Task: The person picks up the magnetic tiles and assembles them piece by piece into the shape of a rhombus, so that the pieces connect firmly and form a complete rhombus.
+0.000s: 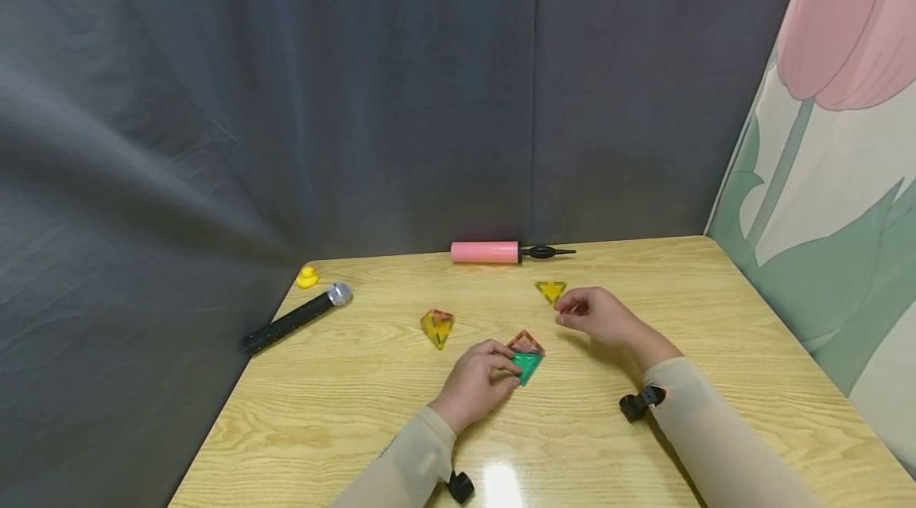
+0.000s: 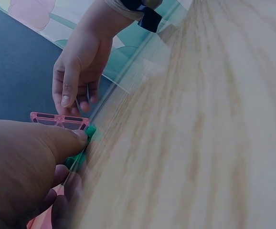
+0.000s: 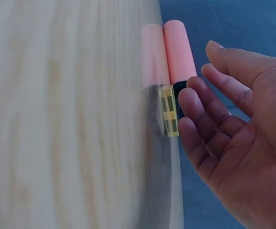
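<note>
My left hand (image 1: 478,382) pinches a green triangular magnetic tile (image 1: 528,367) between thumb and fingers. A see-through red triangular tile (image 1: 525,343) adjoins its far side, and in the left wrist view the red tile (image 2: 60,118) stands up by the thumb. My right hand (image 1: 599,316) hovers just right of a yellow triangular tile (image 1: 550,290), its fingers loosely bent with nothing between them. The right wrist view has that yellow tile (image 3: 169,111) beyond the fingertips. Left of the left hand sits a small yellow-and-red tile piece (image 1: 437,328).
A pink hand pump (image 1: 485,252) with a black nozzle lies along the table's back edge. Toward the left edge are a black microphone (image 1: 296,320) and a small yellow duck (image 1: 308,277). A dark curtain (image 1: 415,95) hangs behind the wooden table (image 1: 322,428).
</note>
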Motion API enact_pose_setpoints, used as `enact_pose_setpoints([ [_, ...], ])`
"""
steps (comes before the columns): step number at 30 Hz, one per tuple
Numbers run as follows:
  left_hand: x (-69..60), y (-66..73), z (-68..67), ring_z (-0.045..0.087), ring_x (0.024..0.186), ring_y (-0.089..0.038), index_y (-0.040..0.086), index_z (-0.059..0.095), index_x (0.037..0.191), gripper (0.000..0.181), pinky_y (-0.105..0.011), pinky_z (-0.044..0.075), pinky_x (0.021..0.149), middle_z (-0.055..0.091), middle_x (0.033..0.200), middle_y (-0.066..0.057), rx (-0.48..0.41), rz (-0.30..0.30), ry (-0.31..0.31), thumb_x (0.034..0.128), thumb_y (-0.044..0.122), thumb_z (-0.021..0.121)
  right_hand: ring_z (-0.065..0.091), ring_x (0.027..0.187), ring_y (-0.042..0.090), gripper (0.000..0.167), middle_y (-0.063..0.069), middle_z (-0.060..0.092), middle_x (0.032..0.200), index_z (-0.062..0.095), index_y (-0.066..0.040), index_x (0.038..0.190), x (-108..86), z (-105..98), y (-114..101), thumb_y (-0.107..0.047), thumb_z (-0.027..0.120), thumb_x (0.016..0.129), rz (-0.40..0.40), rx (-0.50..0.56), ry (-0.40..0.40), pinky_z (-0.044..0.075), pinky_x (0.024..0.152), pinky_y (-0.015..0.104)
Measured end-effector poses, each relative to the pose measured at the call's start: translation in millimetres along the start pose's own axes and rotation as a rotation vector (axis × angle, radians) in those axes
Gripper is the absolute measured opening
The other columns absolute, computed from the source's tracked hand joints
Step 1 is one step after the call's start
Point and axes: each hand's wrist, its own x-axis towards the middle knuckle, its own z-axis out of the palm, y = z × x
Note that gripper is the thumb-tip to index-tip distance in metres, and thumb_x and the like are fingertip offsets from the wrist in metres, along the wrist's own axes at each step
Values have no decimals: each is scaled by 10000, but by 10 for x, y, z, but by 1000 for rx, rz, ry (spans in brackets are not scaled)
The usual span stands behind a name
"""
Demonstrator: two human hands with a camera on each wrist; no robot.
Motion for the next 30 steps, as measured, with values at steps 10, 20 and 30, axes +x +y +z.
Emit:
enact_pose_setpoints([
  [10,9,-34,-10,604,1189,-94,216,839,1072,128,-312,492,1053,672,1246,76,15,27,25,952,252,813,589,917,244,209,58,688,1058,748,-102,1129,128,-54,86,-231,786,969,18,-8,40,502,777,367],
  [20,1,-52,-47,601,1209,-117,231,836,1083,133,-341,491,1063,667,1258,84,8,7,22,958,266,805,628,1095,357,425,209,605,1308,678,-5,1318,247,-100,187,-197,797,958,37,-5,76,545,939,495],
  [30,7,-110,-65,600,1217,-124,256,833,1082,129,-351,478,1081,671,1263,109,17,-16,23,960,283,802,570,1199,406,627,231,574,1387,591,19,1439,371,-137,256,-251,834,927,80,-67,44,471,1055,573],
])
